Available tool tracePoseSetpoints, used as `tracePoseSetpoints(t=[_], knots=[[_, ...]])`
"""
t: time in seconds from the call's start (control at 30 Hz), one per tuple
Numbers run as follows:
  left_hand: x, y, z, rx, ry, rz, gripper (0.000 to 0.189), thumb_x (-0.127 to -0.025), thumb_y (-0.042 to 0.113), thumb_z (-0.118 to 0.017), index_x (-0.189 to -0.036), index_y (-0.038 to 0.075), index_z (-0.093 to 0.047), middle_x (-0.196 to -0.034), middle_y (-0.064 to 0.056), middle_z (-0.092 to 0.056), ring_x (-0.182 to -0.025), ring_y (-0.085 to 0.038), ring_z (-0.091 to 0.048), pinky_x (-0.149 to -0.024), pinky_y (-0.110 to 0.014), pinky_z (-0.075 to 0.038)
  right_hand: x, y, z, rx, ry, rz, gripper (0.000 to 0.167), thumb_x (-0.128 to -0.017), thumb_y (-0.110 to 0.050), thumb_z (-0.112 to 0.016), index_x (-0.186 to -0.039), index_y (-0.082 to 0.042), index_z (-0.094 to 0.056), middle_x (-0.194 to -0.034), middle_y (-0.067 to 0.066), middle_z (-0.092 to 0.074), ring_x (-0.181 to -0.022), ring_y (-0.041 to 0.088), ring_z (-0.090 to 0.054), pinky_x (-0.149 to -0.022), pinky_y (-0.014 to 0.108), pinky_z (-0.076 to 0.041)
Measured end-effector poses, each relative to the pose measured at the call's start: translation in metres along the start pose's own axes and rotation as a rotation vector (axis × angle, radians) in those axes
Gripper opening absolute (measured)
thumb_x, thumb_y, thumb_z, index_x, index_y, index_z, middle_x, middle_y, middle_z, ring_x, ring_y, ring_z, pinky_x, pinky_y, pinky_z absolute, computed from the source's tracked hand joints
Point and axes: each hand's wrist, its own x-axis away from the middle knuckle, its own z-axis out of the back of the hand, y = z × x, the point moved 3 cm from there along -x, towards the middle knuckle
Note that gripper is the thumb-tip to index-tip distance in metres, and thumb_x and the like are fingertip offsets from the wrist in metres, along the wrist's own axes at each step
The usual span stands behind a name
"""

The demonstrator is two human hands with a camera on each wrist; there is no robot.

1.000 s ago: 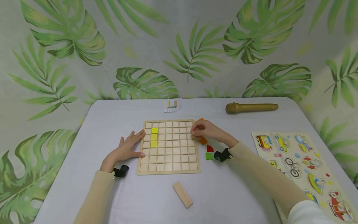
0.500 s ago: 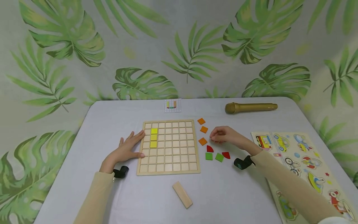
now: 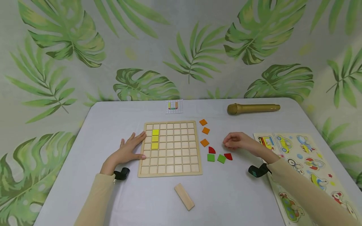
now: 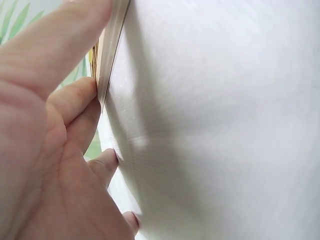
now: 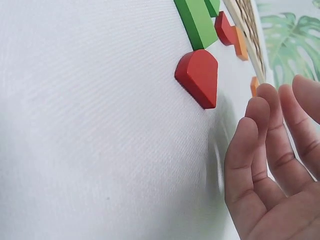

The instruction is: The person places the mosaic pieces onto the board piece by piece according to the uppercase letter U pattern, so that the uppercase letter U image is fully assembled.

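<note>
A square wooden grid board [image 3: 170,174] lies on the table, with yellow square tiles [image 3: 155,138] in a column of cells near its left side. My left hand [image 3: 128,151] rests at the board's left edge, fingers spread; in the left wrist view its thumb and forefinger touch the rim. To the right of the board, my right hand [image 3: 240,142] hovers with loosely bent fingers and holds nothing. Between it and the board lie orange squares [image 3: 205,130], green squares [image 3: 222,158] and two red quarter-round pieces [image 3: 228,156]. One red piece [image 5: 200,75] is closest in the right wrist view.
A small pattern card [image 3: 174,106] lies behind the board. Further right is a gold microphone-shaped object [image 3: 253,108]. A picture puzzle board [image 3: 306,157] covers the right side, partly under my right forearm. Toward the front lies a plain wooden block [image 3: 184,196].
My right hand has drawn back from the board's right edge toward the right, uncovering the orange, green and red pieces. The left hand stays put.
</note>
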Motion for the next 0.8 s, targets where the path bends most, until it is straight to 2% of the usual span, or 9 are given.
tracePoseSetpoints(t=[0.17, 0.43, 0.63, 0.8], knots=[[0.0, -0.001, -0.001, -0.001, -0.002, 0.001, 0.096, -0.079, 0.041, -0.076, -0.152, 0.007, -0.023, -0.159, -0.01, -0.012, -0.142, -0.042, 0.004, -0.1, -0.069, 0.013, 0.004, 0.004, 0.001, 0.006, 0.001, -0.006, 0.028, -0.095, -0.021, -0.061, -0.109, 0.003, -0.061, -0.094, 0.013, -0.063, -0.083, 0.023, -0.055, -0.074, 0.03, -0.048], [-0.002, -0.003, -0.001, -0.006, -0.005, 0.005, 0.096, -0.079, 0.04, -0.076, -0.152, 0.007, -0.023, -0.159, -0.009, -0.012, -0.142, -0.041, 0.003, -0.1, -0.069, 0.013, 0.011, 0.005, -0.003, 0.016, -0.047, 0.007, 0.027, -0.095, -0.018, -0.06, -0.111, 0.004, -0.06, -0.098, 0.014, -0.062, -0.085, 0.022, -0.054, -0.074, 0.029, -0.048], [-0.001, -0.004, -0.001, -0.001, -0.007, 0.016, 0.096, -0.079, 0.041, -0.076, -0.153, 0.008, -0.023, -0.159, -0.008, -0.012, -0.143, -0.041, 0.004, -0.1, -0.069, 0.014, 0.014, 0.005, -0.006, 0.042, -0.075, 0.031, 0.022, -0.092, -0.007, -0.061, -0.11, 0.005, -0.059, -0.103, 0.016, -0.061, -0.09, 0.024, -0.055, -0.077, 0.028, -0.05], [-0.001, -0.004, -0.001, -0.003, -0.004, 0.016, 0.097, -0.079, 0.042, -0.076, -0.153, 0.008, -0.023, -0.159, -0.008, -0.012, -0.143, -0.04, 0.004, -0.1, -0.069, 0.013, 0.017, 0.004, -0.01, 0.077, -0.083, 0.076, 0.019, -0.089, -0.003, -0.063, -0.107, 0.005, -0.06, -0.101, 0.015, -0.061, -0.087, 0.025, -0.055, -0.076, 0.026, -0.049]])
